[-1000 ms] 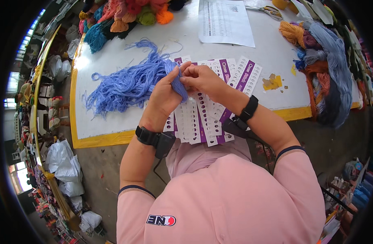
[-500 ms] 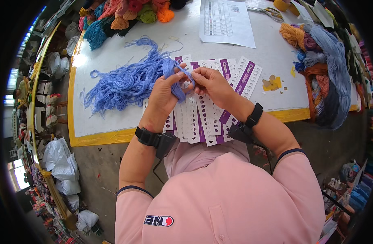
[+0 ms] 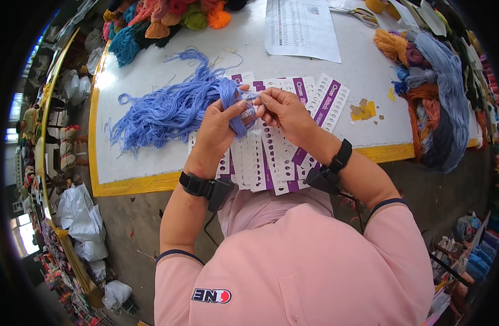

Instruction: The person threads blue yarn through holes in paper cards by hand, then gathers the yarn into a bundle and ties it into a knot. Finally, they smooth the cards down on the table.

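Note:
A loose bundle of periwinkle-blue yarn point(image 3: 170, 111) spreads over the white table, its right end gathered at my hands. My left hand point(image 3: 223, 117) is closed around that end, with loops passing over the fingers. Just to its right, my right hand point(image 3: 285, 111) pinches a few blue strands between thumb and fingertips, drawn taut from the left hand's loops. Beneath both hands lie several overlapping white cards with purple bands and rows of punched holes point(image 3: 328, 103). My hands and the yarn hide part of them.
Colourful yarn skeins point(image 3: 168, 19) heap at the far left. A printed sheet point(image 3: 303, 30) and scissors point(image 3: 361, 15) lie at the back. More skeins point(image 3: 442, 92) hang over the table's right edge. Yellow tape point(image 3: 135, 185) lines the front edge, and yellow-brown scraps point(image 3: 363, 110) stick to the tabletop.
My right hand has shifted slightly right, away from the left, and the strands between them now stretch straighter. The left hand keeps its hold on the yarn.

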### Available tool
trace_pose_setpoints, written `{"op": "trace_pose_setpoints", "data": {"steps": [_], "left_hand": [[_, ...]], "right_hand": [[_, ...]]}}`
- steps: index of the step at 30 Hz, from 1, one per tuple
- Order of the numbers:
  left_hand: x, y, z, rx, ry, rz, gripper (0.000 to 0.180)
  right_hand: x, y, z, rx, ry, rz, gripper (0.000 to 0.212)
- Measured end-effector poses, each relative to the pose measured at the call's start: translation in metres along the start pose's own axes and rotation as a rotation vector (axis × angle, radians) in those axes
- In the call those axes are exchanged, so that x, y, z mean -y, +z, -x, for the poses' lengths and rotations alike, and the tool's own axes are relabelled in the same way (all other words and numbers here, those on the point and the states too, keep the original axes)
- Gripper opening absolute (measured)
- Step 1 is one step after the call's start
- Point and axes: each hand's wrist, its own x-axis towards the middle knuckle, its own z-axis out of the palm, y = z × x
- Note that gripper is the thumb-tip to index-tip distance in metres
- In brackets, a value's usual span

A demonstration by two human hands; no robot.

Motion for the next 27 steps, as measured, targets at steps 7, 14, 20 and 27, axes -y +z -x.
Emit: {"op": "trace_pose_setpoints", "data": {"steps": [7,14,20,27], "left_hand": [[-0.001,-0.004,0.001,0.010,0.025,-0.047,0.042],[0.001,-0.008,0.000,0.007,0.002,-0.114,0.039],[0.001,-0.006,0.000,0.019,0.016,-0.135,0.038],[-0.003,-0.016,0.002,0.028,-0.035,-0.141,0.036]], "right_hand": [[0.002,0.005,0.000,-0.038,-0.044,0.088,0.020],[0.009,0.011,0.004,0.031,-0.048,0.364,0.014],[0.009,0.004,0.004,0.006,0.013,0.191,0.008],[0.006,0.004,0.002,-0.003,0.041,-0.042,0.009]]}}
